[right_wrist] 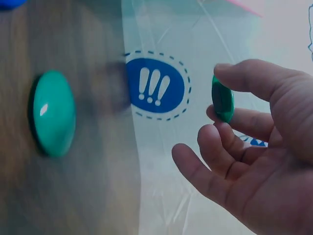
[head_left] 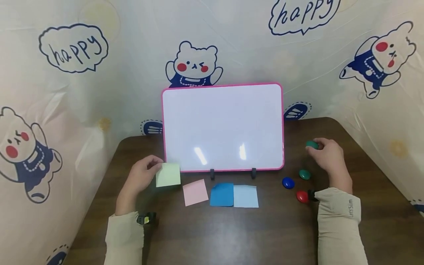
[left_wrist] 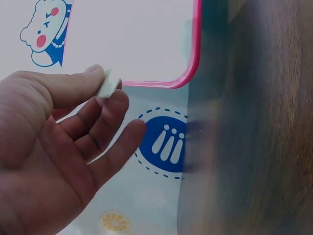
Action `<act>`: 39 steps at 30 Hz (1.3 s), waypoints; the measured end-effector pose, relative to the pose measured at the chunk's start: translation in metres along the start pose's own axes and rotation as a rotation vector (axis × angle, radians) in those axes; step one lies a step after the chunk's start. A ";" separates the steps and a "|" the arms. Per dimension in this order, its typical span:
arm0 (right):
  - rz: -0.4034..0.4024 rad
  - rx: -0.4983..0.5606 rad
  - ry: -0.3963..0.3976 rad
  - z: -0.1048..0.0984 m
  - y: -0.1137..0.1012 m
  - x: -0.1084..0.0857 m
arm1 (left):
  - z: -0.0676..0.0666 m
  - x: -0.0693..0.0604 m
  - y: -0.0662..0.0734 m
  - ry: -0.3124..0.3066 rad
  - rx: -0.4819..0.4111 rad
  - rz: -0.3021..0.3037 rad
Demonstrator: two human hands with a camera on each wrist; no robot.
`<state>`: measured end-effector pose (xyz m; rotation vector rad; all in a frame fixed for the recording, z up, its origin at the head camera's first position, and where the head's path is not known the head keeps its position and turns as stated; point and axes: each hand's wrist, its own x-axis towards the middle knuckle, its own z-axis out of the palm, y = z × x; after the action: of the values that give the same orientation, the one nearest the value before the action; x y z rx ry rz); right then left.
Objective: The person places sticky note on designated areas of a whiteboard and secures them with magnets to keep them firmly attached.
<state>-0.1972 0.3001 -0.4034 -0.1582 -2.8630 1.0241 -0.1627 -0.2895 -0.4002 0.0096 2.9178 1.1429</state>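
Observation:
Between thumb and fingers, my left hand [head_left: 140, 175] pinches a pale green sticky note [head_left: 168, 175] by its left side, in front of the whiteboard's lower left corner. In the left wrist view only a small part of that note [left_wrist: 109, 85] shows, nearly edge-on. My right hand [head_left: 328, 156] holds a round green magnet [head_left: 312, 144] at its fingertips, right of the whiteboard [head_left: 223, 127]; the right wrist view shows this magnet [right_wrist: 223, 100] tilted on edge. A second green magnet [head_left: 304, 174] lies on the table below that hand, beside a blue magnet [head_left: 288, 183] and a red magnet [head_left: 302, 196].
The pink-framed whiteboard stands upright on two dark feet [head_left: 212, 174]. Before it on the brown table [head_left: 232, 235] lie a pink note [head_left: 195, 192], a dark blue note [head_left: 222, 195] and a light blue note [head_left: 246, 196]. A printed cloth [head_left: 132, 73] hangs behind.

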 end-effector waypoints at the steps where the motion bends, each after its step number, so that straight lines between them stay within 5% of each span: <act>1: -0.007 0.003 0.010 0.001 -0.003 0.000 | 0.000 0.000 -0.001 0.012 -0.011 0.005; 11: -0.021 0.095 0.016 -0.002 -0.038 -0.001 | 0.004 0.009 0.005 0.151 -0.114 0.030; 20: -0.135 0.139 -0.031 -0.004 -0.075 0.003 | 0.009 0.027 0.030 0.332 -0.222 -0.061; 39: -0.248 0.140 -0.089 0.022 -0.128 0.020 | 0.022 0.075 0.068 0.335 -0.292 -0.011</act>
<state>-0.2284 0.1902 -0.3377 0.2527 -2.7815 1.1987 -0.2372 -0.2237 -0.3708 -0.2196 2.9778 1.7080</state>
